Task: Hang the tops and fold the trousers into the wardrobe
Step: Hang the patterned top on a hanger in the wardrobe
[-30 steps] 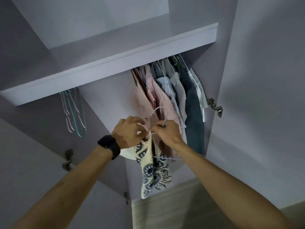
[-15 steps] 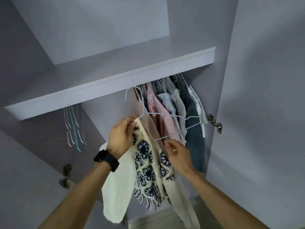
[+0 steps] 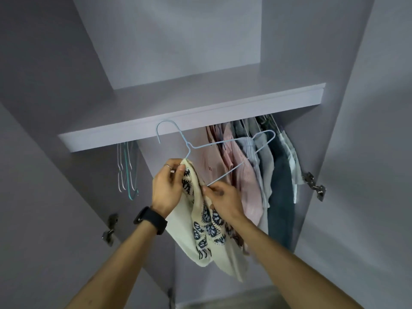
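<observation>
Since half a second back the blue hanger (image 3: 190, 145) has come up higher, and its hook now sits across the shelf edge (image 3: 245, 111). My left hand (image 3: 166, 188) grips the cream top (image 3: 200, 221) bunched at the hanger's shoulder. The right hand (image 3: 225, 200) has moved up and pinches the fabric by the lower wire. Hung shirts (image 3: 256, 175) crowd in just to the right, with spare hangers (image 3: 127, 170) off to the left.

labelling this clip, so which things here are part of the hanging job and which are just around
In the job: cream patterned top, light blue hanger, left hand gripping the top, right hand pinching the hanger.
Just around: hung clothes, spare hangers, door hinge, shelf.
</observation>
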The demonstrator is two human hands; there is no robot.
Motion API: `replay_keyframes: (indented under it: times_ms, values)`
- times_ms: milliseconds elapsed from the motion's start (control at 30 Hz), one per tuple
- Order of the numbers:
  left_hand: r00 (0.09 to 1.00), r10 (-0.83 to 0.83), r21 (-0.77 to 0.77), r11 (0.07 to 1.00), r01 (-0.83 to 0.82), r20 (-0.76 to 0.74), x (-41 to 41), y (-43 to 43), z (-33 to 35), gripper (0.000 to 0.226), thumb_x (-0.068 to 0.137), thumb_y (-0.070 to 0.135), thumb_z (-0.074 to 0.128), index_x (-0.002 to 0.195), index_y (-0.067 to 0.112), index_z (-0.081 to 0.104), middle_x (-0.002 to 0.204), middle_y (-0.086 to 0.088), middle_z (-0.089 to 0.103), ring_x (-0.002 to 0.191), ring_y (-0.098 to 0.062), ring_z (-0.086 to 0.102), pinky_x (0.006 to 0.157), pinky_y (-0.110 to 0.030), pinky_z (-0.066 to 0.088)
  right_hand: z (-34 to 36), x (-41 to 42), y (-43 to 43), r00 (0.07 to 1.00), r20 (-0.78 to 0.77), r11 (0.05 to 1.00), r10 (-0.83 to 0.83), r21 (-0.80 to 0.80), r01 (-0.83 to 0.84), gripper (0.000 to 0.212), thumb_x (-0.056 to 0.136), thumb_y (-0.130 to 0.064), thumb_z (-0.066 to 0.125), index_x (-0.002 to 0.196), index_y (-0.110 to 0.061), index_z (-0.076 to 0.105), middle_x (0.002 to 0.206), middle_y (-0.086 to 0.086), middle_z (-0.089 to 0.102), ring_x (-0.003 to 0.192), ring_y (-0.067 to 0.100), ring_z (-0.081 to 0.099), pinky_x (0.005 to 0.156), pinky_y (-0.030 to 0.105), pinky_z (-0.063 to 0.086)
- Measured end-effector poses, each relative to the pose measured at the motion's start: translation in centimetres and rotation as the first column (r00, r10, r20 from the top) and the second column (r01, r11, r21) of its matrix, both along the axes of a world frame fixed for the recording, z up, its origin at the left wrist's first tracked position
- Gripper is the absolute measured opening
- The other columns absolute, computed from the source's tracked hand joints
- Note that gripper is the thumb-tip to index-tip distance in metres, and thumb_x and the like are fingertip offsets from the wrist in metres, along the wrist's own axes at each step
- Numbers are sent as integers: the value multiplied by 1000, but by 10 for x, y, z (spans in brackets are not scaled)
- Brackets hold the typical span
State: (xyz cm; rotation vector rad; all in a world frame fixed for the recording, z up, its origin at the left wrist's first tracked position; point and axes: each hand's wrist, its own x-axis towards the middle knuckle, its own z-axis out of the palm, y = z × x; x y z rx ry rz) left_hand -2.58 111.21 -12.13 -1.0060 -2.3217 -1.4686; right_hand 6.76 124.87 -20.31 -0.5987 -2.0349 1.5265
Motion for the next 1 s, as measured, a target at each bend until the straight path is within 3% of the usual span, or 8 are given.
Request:
replay_keyframes:
  times_ms: [100, 233, 367, 500, 633, 833, 900, 1000]
  values:
    - [998, 44, 15, 999, -45, 40, -4, -7, -5, 12, 103, 25, 55, 105, 20, 65, 86, 10, 69, 77, 7, 62, 65, -5, 42, 3, -9, -5, 995, -10, 993, 104, -59, -104, 16, 98, -22, 65, 82, -26, 63, 82, 1, 74, 65, 17, 74, 65, 37, 57]
    - [998, 61, -21, 998, -61, 2, -12, -17, -6, 9, 103, 25, 54, 104, 24, 63, 84, 8, 68, 78, 7, 62, 67, -5, 41, 7, -11, -6, 992, 77, 978, 95, 180, -108, 6, 95, -29, 66, 94, -24, 65, 90, -4, 71, 76, 13, 66, 72, 28, 48]
    - [996, 37, -102, 994, -46, -87, -24, -27, -3, 13, 104, 22, 52, 106, 20, 64, 93, 4, 66, 80, -5, 60, 70, -14, 39, 15, -9, 4, 987, 158, 826, -9, 557, -81, 28, 91, -39, 69, 106, -16, 74, 104, 4, 70, 96, 21, 63, 80, 27, 46]
    - [990, 51, -164, 984, -72, -129, -36, -35, 3, 18, 105, 23, 49, 111, 15, 64, 97, -2, 65, 86, -17, 59, 73, -23, 38, 20, -6, 23, 968, 239, 698, -73, 706, -122, 21, 95, -17, 58, 110, -9, 69, 106, 14, 65, 96, 34, 64, 80, 39, 54]
    - [978, 38, -199, 977, -80, -207, -48, -47, 14, 20, 105, 21, 49, 113, 13, 65, 101, -5, 66, 88, -19, 59, 75, -19, 35, 23, 7, 51, 949, 307, 616, -71, 762, -200, 30, 93, -8, 54, 119, -14, 67, 106, 13, 69, 96, 34, 64, 78, 38, 51]
    - [929, -37, -351, 931, -102, -369, -67, -74, 27, 26, 106, 24, 45, 117, 10, 64, 98, -10, 62, 90, -30, 61, 80, -40, 51, 41, 35, 105, 898, 388, 727, -206, 675, -125, 14, 100, -37, 57, 104, -34, 70, 94, 1, 75, 89, 30, 68, 72, 37, 55]
    - [892, -103, -455, 882, -123, -439, -63, -72, 26, 33, 105, 29, 39, 116, 7, 62, 96, -12, 59, 88, -33, 59, 75, -48, 53, 52, 31, 118, 895, 398, 794, -202, 602, -88, 11, 100, -38, 58, 99, -38, 69, 91, -4, 72, 88, 26, 65, 80, 37, 56]
    - [881, -68, -473, 862, -185, -467, -55, -61, 25, 31, 106, 30, 36, 115, 9, 58, 93, -9, 56, 83, -30, 56, 65, -44, 51, 62, 21, 124, 923, 368, 916, -111, 398, -49, 9, 101, -33, 58, 95, -35, 63, 93, -10, 62, 96, 19, 59, 89, 29, 45]
